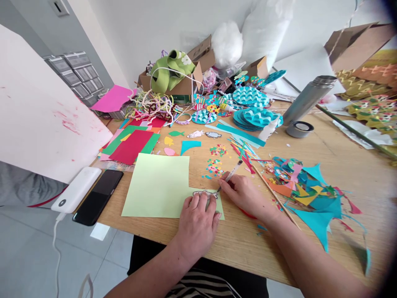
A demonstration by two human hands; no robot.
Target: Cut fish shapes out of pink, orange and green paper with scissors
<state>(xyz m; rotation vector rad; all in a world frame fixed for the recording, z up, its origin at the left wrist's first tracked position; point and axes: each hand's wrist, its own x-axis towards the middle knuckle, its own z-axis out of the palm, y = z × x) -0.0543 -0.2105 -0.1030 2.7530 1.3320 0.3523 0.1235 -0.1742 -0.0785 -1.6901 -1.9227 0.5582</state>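
My right hand (243, 192) is closed around a slim pen (234, 171). The pen's tip touches down at the right end of a small outlined paper cut-out (212, 193), perhaps a fish shape. Over most of that cut-out lies my left hand (198, 221), its fingers flat and pressing it onto the paper. Beneath both is a light green sheet of paper (156, 184) with an upper right corner piece gone. Just beyond it are paper fish cut-outs: a green fish (176, 133), a white fish (195, 134) and a grey fish (214, 135).
Paper scraps (319, 198) and a thin wooden stick (274, 194) lie to the right. A steel flask (310, 99) stands behind its lid (300, 129). At left are a phone (98, 196), a white power bank (76, 188) and coloured paper sheets (132, 145). Blue wavy discs (256, 120) are stacked behind.
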